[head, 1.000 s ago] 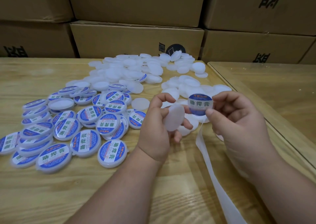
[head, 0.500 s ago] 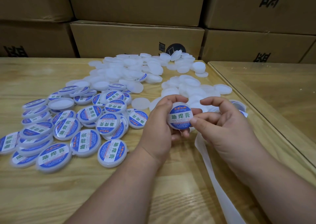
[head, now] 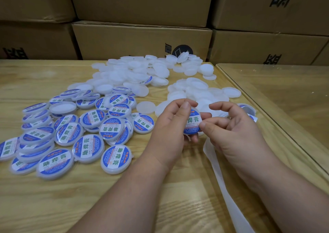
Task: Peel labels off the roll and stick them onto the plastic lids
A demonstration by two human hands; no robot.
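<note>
Label-pressing step in hand. Left hand [head: 171, 126] grips the lid [head: 193, 124] above the surface [head: 160, 206]; right hand [head: 231, 131] presses its thumb on the label, holding nothing. Next, judged: smooth edges, add it to the labelled pile [head: 71, 135]. No containers in use; cardboard boxes [head: 142, 40] closed.
</note>
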